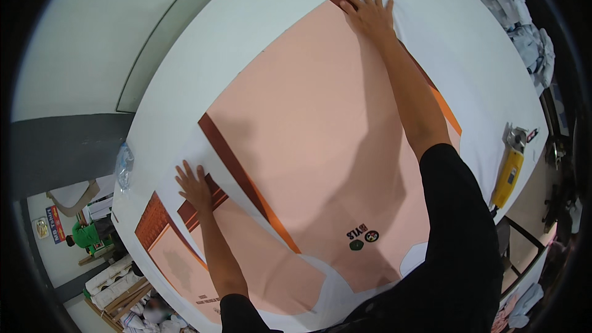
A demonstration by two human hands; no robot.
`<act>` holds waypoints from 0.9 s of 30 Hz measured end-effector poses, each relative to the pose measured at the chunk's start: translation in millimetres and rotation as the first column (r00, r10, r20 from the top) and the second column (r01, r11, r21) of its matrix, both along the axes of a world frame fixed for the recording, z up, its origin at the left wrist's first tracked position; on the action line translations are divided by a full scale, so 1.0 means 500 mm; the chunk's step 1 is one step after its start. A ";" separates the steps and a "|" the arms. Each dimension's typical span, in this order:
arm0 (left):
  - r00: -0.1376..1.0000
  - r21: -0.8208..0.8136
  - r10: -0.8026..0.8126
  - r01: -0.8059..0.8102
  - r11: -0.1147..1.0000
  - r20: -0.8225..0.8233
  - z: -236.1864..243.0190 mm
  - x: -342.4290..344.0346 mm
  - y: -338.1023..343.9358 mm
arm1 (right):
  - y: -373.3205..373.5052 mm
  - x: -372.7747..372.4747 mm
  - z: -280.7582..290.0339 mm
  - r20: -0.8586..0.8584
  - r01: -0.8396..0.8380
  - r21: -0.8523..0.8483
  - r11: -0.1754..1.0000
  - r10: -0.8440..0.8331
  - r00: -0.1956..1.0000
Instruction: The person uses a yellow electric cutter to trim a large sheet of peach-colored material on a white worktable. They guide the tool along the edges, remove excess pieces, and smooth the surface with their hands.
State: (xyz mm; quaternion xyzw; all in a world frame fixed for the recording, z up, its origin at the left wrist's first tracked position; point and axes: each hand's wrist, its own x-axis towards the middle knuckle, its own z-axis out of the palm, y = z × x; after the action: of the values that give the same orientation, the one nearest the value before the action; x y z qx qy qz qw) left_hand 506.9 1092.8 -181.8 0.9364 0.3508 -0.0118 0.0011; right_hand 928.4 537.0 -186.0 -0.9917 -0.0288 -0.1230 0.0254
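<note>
White cloth [468, 80] printed with peach garment panels is spread over a large table. The biggest panel [302, 117] has maroon and orange side strips and small dark emblems near its lower end. At its far end my right hand [374, 17] lies flat with the fingers spread, over the dark corner strip. My left hand [196, 190] rests, fingers apart, beside the maroon band of a smaller peach panel [265, 240]. Left of that lies another panel [176, 256] with a patterned reddish end. Neither hand grips anything.
A yellow hand-held electric cloth cutter [509, 172] lies at the table's right edge. Piled pale cloth [509, 12] is at the far right. A clear plastic bottle [124, 166] sits by the left edge. Fabric rolls [111, 287] and a person in green [87, 234] are beyond.
</note>
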 end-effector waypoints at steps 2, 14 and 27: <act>0.999 0.010 0.033 -0.033 0.999 0.029 -0.004 0.054 0.015 | 0.001 0.059 -0.008 0.036 -0.054 -0.105 0.993 0.058 0.998; 0.939 0.179 -0.259 0.221 0.959 0.228 0.009 0.111 0.183 | -0.156 0.195 -0.028 -0.029 -0.316 -0.005 0.949 0.316 0.948; 0.813 -0.236 0.232 -0.121 0.964 0.533 0.005 0.242 0.168 | 0.029 0.287 -0.005 0.031 0.044 0.500 0.865 -0.069 0.997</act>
State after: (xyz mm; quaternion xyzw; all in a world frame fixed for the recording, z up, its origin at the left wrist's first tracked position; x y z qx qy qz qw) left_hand 627.8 1176.8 -179.4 0.8578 0.4180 0.2277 0.1939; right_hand 1071.8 551.4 -188.4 -0.9486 0.0325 -0.1507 0.2764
